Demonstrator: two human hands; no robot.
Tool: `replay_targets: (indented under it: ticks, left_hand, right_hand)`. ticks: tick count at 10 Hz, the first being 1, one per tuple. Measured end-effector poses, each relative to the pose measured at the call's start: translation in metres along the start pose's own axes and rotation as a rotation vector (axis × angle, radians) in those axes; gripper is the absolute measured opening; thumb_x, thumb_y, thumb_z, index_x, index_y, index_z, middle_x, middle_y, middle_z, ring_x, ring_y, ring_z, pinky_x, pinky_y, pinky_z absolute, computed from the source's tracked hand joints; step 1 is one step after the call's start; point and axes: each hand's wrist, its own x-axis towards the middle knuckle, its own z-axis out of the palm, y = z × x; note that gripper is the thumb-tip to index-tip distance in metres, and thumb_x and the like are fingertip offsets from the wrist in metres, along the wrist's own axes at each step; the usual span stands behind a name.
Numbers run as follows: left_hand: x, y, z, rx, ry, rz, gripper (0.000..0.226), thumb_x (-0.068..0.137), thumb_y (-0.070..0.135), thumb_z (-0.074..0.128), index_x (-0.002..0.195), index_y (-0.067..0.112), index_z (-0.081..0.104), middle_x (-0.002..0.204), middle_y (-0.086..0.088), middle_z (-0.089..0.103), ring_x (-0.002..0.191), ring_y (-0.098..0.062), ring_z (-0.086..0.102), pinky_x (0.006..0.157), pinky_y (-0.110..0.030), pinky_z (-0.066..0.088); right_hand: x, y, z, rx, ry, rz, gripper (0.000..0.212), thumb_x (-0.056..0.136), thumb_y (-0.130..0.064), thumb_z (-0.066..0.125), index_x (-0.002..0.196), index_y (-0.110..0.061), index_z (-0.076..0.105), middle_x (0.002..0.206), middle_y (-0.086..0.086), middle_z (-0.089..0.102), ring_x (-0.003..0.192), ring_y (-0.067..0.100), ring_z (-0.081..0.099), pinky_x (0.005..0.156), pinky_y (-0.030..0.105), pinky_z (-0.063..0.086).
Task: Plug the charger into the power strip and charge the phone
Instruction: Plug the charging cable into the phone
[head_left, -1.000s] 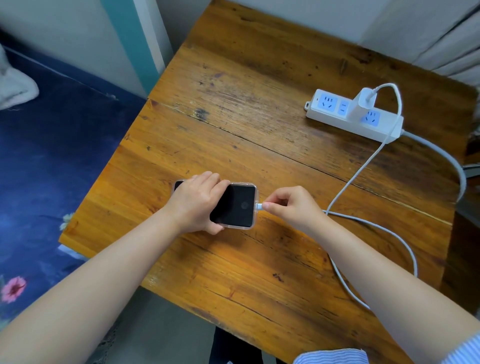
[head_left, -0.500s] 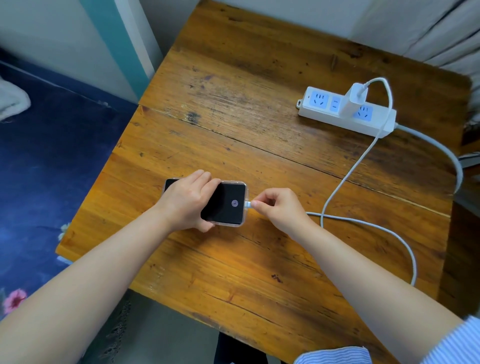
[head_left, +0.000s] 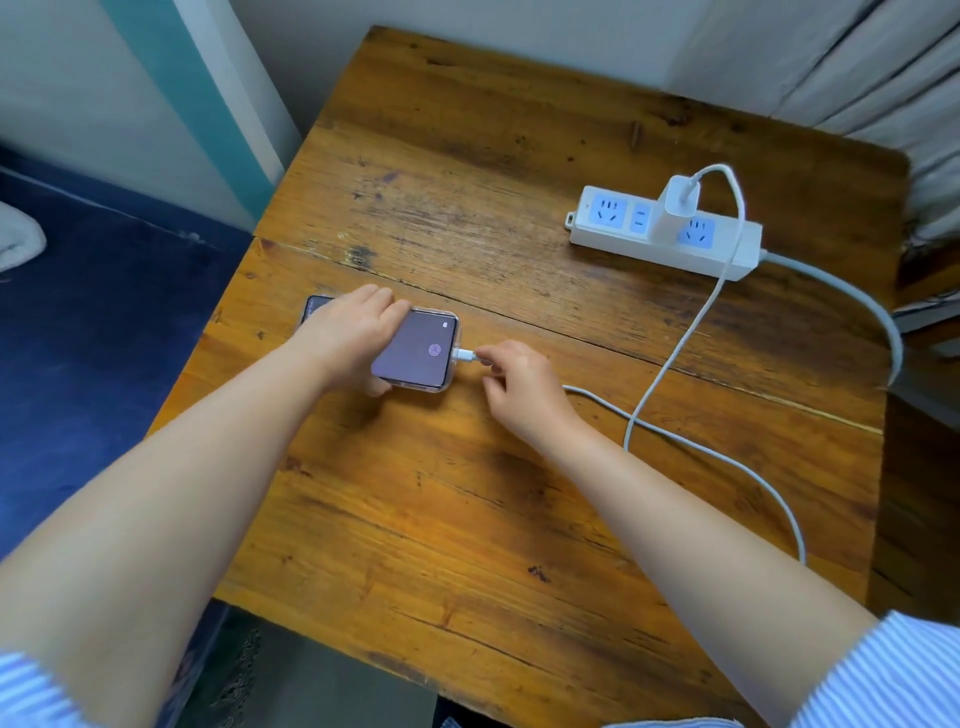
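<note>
On the table:
Right hand (head_left: 519, 387): fingertips pinched on the white cable plug (head_left: 464, 355), right where it goes into the phone.
Left hand (head_left: 353, 338): pressed flat over the phone (head_left: 415, 353), thumb under the near edge, holding it down.
Phone: lying flat near the left side of the wooden table (head_left: 467, 519), screen lit, a round mark showing.
Cable (head_left: 675, 358): white, looped across the wood, up to the charger.
Charger (head_left: 675, 208): white block, standing in the power strip.
Power strip (head_left: 623, 228): white with blue sockets, far right of the table, well apart from the phone.
Sleeves: blue and white stripes.
</note>
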Motion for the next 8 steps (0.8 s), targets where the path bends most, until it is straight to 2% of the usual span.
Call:
replay_targets:
  ticks: [2,4,6,7,8]
  left_hand:
    - [0.015,0.001,-0.001,0.007,-0.064,-0.025,0.094,0.066,0.030,0.080,0.138,0.006,0.025,0.139,-0.013,0.040,0.129,-0.026,0.034,0.109,-0.035,0.034]
    - [0.024,-0.002,-0.003,0.068,-0.111,0.004,0.094,0.071,0.032,0.077,0.142,0.010,0.020,0.147,-0.011,0.033,0.135,-0.026,0.028,0.112,-0.035,0.030]
    - [0.025,-0.001,-0.009,0.119,-0.110,0.025,0.094,0.073,0.033,0.074,0.143,0.010,0.016,0.150,-0.011,0.029,0.137,-0.027,0.026,0.114,-0.036,0.026]
    - [0.021,0.004,-0.003,0.110,-0.087,0.017,0.093,0.077,0.032,0.071,0.144,0.009,0.011,0.155,-0.011,0.017,0.143,-0.027,0.013,0.118,-0.039,0.015]
    - [0.010,0.028,0.005,-0.039,-0.006,0.010,0.086,0.084,0.039,0.060,0.145,0.009,0.008,0.157,-0.010,0.009,0.145,-0.024,0.004,0.119,-0.039,0.008]
  right_hand:
    - [0.003,0.007,0.000,-0.056,-0.021,-0.011,0.037,0.085,0.000,0.047,0.122,-0.003,0.049,0.131,0.014,0.053,0.123,0.028,0.042,0.108,0.039,0.032]
    - [0.002,0.011,-0.001,-0.061,-0.029,0.001,0.038,0.085,-0.001,0.046,0.124,-0.004,0.047,0.133,0.014,0.051,0.125,0.029,0.040,0.109,0.042,0.030]
    - [-0.003,0.014,-0.012,-0.081,-0.012,0.010,0.039,0.086,-0.002,0.047,0.124,-0.004,0.047,0.134,0.013,0.050,0.127,0.026,0.038,0.108,0.037,0.026]
    - [-0.009,0.019,-0.030,-0.050,0.068,0.036,0.035,0.086,-0.003,0.049,0.121,-0.004,0.051,0.130,0.013,0.054,0.124,0.026,0.042,0.104,0.031,0.027]
    - [-0.016,0.019,-0.050,-0.038,0.119,0.063,0.030,0.086,-0.004,0.051,0.116,-0.004,0.055,0.126,0.014,0.058,0.121,0.027,0.045,0.101,0.029,0.030]
